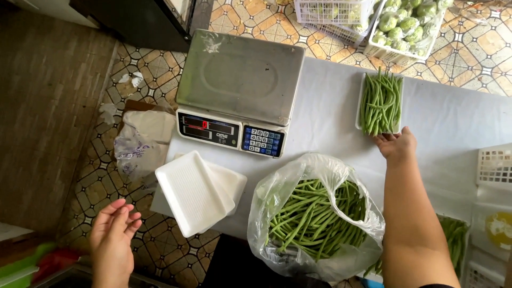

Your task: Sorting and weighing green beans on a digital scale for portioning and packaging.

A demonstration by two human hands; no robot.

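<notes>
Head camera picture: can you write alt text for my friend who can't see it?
A person's right hand touches a white tray of green beans on a white table, while the empty left hand hovers near a stack of empty foam trays. Between them sit an open plastic bag of green beans and a digital scale.

Landmark: the weighing scale (pixel 238 90).

- Display screen (pixel 209 129): on the scale's front face, a dark rectangular strip with red lit digits. Blue keypad (pixel 263 141) with white keys just right of it.
- Clear plastic bag (pixel 314 213) of green beans: in front of the scale, to its right, mouth open.
- White foam trays (pixel 194 192), stacked: in front of the scale, at its left corner.
- White tray of beans (pixel 380 103): right of the scale, rectangular, filled.
- White plastic crates (pixel 368 21): beyond the scale, to its right, holding bagged green vegetables.
- Crumpled white sack (pixel 141 141): left of the scale, on the floor.
</notes>
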